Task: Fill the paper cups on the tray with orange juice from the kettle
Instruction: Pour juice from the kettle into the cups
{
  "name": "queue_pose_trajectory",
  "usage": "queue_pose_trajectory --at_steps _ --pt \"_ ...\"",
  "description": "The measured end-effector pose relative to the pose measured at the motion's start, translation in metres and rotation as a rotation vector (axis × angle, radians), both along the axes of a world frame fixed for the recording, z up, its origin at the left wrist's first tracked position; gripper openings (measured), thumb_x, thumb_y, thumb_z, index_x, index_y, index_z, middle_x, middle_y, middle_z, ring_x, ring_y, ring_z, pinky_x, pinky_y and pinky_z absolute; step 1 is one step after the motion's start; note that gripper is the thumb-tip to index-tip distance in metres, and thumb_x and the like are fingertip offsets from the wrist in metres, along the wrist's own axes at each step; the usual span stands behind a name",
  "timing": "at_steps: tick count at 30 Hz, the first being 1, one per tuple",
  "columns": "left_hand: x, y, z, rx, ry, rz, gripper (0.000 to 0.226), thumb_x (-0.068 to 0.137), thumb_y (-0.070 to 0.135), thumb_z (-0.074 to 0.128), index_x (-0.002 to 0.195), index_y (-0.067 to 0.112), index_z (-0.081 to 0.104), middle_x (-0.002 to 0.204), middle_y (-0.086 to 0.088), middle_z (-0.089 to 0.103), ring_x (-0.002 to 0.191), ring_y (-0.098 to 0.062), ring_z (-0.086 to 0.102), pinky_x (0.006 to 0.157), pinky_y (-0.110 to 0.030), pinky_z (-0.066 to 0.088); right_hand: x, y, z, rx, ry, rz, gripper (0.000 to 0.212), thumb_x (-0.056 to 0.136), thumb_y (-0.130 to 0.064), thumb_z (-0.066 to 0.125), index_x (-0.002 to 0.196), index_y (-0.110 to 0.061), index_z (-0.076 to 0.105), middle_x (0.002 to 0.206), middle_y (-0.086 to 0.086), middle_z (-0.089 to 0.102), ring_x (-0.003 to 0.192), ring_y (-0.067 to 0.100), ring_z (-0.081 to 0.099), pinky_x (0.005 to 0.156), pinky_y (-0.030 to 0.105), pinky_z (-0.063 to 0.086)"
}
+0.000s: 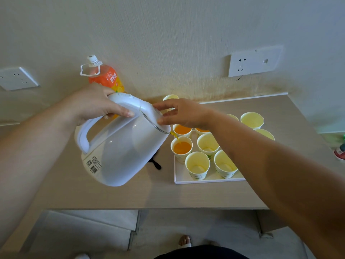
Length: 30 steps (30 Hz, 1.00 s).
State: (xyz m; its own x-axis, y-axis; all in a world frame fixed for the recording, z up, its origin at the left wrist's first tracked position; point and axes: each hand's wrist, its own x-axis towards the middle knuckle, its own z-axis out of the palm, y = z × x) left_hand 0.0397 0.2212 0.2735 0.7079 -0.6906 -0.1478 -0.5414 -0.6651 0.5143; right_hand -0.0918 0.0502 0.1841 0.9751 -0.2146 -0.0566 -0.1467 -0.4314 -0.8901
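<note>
Pouring now. My left hand (97, 104) is wrapped round the handle of the white electric kettle (123, 146), which is tipped spout-down over the tray's left edge. My right hand (186, 114) lays straight fingertips on the lid to hold it closed. A thin stream of orange juice (176, 137) drops into the paper cup (182, 147) at the left edge of the white tray (205, 180), which sits on the counter (130, 193) towards the wall.

That cup looks over half full to me, and two behind it already hold juice. Next I should level the kettle before it brims, then shift the spout to the empty cup (197, 163) just beside it, nearer the tray's front edge. These cups look thin and light, so a nudge could tip one.
</note>
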Motion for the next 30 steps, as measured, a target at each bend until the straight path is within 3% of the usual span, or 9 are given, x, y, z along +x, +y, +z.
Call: queue_pose_trajectory --at_steps 4,10,16,30 --pt "0.0015 -0.0022 -0.0025 -0.015 -0.017 0.01 0.04 0.064 0.025 0.085 0.088 -0.001 0.066 0.06 -0.006 0.053 0.054 -0.017 0.046 0.056 -0.026 0.035 -0.0005 -0.0007 0.0003 0.009 -0.001 0.0 0.055 0.086 -0.026 0.069 0.137 -0.025 0.05 0.131 -0.008 0.056 0.11 0.006 0.058 0.087 0.017 0.037" --pt "0.0017 -0.002 -0.0024 -0.011 -0.003 0.013 0.041 0.063 0.025 0.085 0.089 -0.001 0.067 0.061 -0.007 0.054 0.056 -0.018 0.047 0.059 -0.028 0.036 -0.0018 -0.0007 0.0008 0.007 -0.002 0.004 0.055 0.086 -0.025 0.069 0.138 -0.023 0.049 0.13 -0.009 0.055 0.108 0.005 0.056 0.077 0.009 0.039" --pt "0.0003 -0.0039 -0.0032 -0.023 0.004 0.012 0.042 0.064 0.024 0.085 0.091 -0.002 0.067 0.063 -0.008 0.054 0.056 -0.018 0.047 0.058 -0.027 0.036 -0.0025 -0.0013 0.0008 0.01 -0.001 0.004 0.054 0.086 -0.024 0.068 0.137 -0.023 0.049 0.128 -0.008 0.055 0.108 0.006 0.056 0.086 0.018 0.037" --pt "0.0023 -0.0093 -0.0074 0.005 -0.015 0.026 0.041 0.063 0.028 0.085 0.086 0.0 0.066 0.062 -0.008 0.055 0.057 -0.018 0.048 0.059 -0.028 0.036 -0.0007 -0.0061 -0.0043 0.015 0.022 -0.002 0.054 0.086 -0.026 0.069 0.136 -0.026 0.05 0.13 -0.009 0.056 0.111 0.006 0.058 0.088 0.018 0.038"
